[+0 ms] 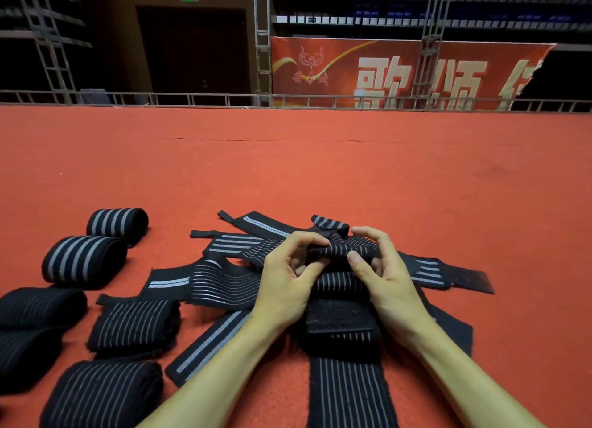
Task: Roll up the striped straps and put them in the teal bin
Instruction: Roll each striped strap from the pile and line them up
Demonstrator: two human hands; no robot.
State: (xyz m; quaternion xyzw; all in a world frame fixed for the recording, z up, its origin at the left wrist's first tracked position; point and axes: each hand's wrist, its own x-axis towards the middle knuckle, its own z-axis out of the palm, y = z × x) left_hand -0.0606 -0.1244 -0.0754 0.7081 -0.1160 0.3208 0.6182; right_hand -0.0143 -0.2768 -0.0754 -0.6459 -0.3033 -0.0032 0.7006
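Note:
A black strap with thin grey stripes (344, 249) is partly rolled at its far end; the rest of it runs toward me down to the bottom edge. My left hand (288, 277) pinches the roll's left end and my right hand (381, 267) pinches its right end. Under them lies a tangle of unrolled striped straps (224, 277). Several rolled straps lie at the left, among them a roll with wide stripes (85, 261) and a thin-striped one (134, 325). No teal bin is in view.
Everything lies on a red carpeted floor (320, 171) that stretches far ahead. A metal rail (224, 99) bounds it at the back, with a red banner (384, 72) and truss posts behind.

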